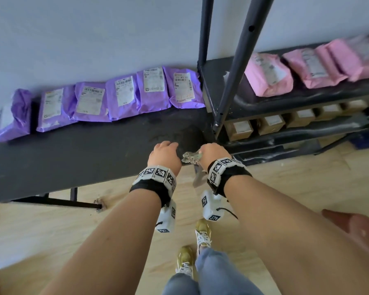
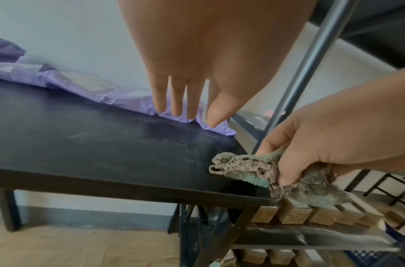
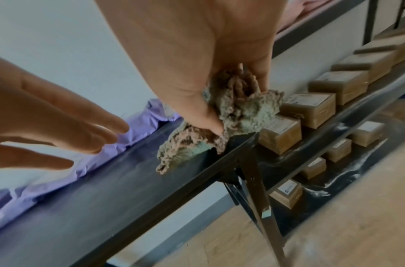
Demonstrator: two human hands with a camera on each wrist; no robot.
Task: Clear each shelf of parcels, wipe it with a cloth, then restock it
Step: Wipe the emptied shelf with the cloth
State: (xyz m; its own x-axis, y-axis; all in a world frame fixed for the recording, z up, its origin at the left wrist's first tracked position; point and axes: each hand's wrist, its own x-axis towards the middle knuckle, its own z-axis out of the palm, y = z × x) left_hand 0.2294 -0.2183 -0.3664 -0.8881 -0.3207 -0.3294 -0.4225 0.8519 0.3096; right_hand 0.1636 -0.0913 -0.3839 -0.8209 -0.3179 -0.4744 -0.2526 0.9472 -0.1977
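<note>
While the black table (image 1: 90, 158) serves as staging, purple parcels (image 1: 119, 92) sit lined up along its wall edge, leaving the front bare; pink parcels (image 1: 268, 75) and brown boxes (image 1: 271, 123) fill the rack (image 1: 234, 67) beside it. My right hand (image 1: 211, 153) clenches the bunched cloth (image 2: 249, 169) at the table's near corner, ready to wipe. My left hand (image 1: 164, 155) hovers flat, fingers (image 2: 176, 97) straight, holding nothing.

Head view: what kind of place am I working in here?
Probably a parcel storeroom or mailroom: purple mailer bags with shipping labels line a black table, beside a metal shelf rack holding pink parcels and labelled cardboard boxes.
</note>
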